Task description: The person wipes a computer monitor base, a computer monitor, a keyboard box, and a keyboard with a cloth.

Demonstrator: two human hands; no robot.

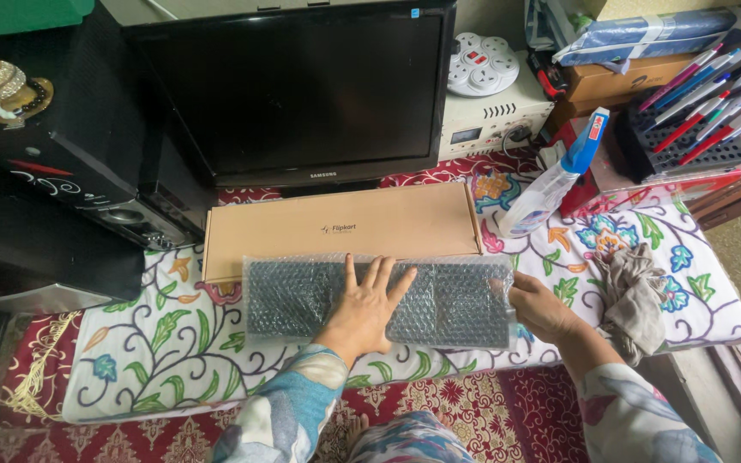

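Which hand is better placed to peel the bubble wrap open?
Probably the right hand: it already grips the end of the bubble-wrapped item, while the left hand lies flat on top, pinning it down.

The bubble-wrapped bundle point(379, 300) lies near the counter's point(156, 360) front edge, my left hand point(369, 310) flat on its middle, my right hand point(540, 307) at its right end. Behind it lies the cardboard box point(340, 227), then the monitor point(289, 90). The spray bottle point(551, 184) lies right of the box; the cloth point(636, 291) sits near the counter's right edge.
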